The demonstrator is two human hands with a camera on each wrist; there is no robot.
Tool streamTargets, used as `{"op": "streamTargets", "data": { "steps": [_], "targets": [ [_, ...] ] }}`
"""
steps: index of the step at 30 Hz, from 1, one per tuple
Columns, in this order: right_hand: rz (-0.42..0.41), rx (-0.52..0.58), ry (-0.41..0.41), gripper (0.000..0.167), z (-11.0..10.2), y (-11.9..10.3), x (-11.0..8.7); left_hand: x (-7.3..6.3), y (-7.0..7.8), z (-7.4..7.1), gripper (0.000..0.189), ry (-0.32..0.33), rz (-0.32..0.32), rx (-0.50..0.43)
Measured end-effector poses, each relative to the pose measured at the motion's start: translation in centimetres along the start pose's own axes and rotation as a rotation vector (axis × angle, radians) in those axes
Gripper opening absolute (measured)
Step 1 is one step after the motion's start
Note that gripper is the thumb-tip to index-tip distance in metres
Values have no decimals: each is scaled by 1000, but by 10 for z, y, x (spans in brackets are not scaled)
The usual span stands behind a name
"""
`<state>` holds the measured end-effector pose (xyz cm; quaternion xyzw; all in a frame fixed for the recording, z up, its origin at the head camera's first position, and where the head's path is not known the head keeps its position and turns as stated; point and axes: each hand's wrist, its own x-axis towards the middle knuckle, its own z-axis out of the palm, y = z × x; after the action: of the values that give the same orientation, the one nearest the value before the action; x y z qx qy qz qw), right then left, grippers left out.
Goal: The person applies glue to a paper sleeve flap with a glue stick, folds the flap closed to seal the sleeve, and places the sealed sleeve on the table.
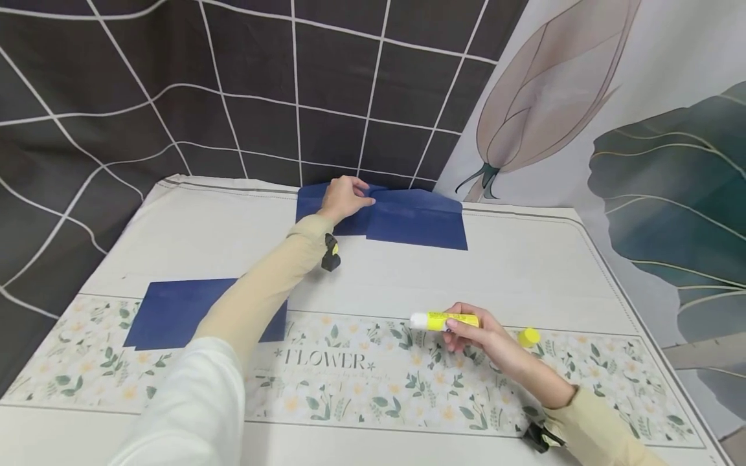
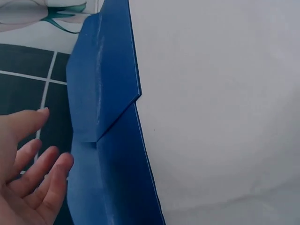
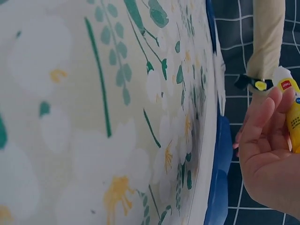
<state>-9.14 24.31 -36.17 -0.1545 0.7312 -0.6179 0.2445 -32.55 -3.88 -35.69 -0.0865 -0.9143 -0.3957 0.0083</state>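
Note:
Two dark blue envelopes lie overlapping at the table's far edge, the right one (image 1: 416,220) over part of the left one (image 1: 311,210). Their flaps (image 2: 84,98) are folded out in the left wrist view. My left hand (image 1: 345,199) hovers by these flaps, fingers loosely bent, and nothing shows between them. My right hand (image 1: 480,333) grips a yellow glue stick (image 1: 451,321), its white end pointing left above the flowered strip. The right wrist view shows the glue stick (image 3: 293,115) partly behind the fingers. A yellow cap (image 1: 529,337) stands on the table right of that hand.
More dark blue envelopes (image 1: 180,310) lie at the left, partly hidden under my left forearm. The white tablecloth (image 1: 513,259) carries a flowered strip reading FLOWER. Behind the far edge hangs a dark checked curtain (image 1: 250,77), with a leaf-patterned cloth (image 1: 553,181) at right.

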Motion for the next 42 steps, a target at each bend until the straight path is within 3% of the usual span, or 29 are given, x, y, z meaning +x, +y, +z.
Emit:
{"op": "streamTargets", "data": {
  "steps": [8, 15, 25, 36, 42],
  "targets": [
    [18, 25, -13, 10, 7, 1, -8, 7, -1, 15, 37, 6, -47, 108],
    [29, 21, -20, 8, 15, -10, -15, 11, -1, 17, 37, 11, -52, 101],
    [6, 37, -35, 8, 16, -12, -16, 19, -8, 30, 31, 44, -125, 133],
    [-1, 49, -26, 10, 12, -9, -18, 29, -9, 40, 28, 23, -141, 113],
    [9, 43, -7, 8, 10, -8, -18, 35, -12, 44, 19, 47, -142, 112]
  ]
}}
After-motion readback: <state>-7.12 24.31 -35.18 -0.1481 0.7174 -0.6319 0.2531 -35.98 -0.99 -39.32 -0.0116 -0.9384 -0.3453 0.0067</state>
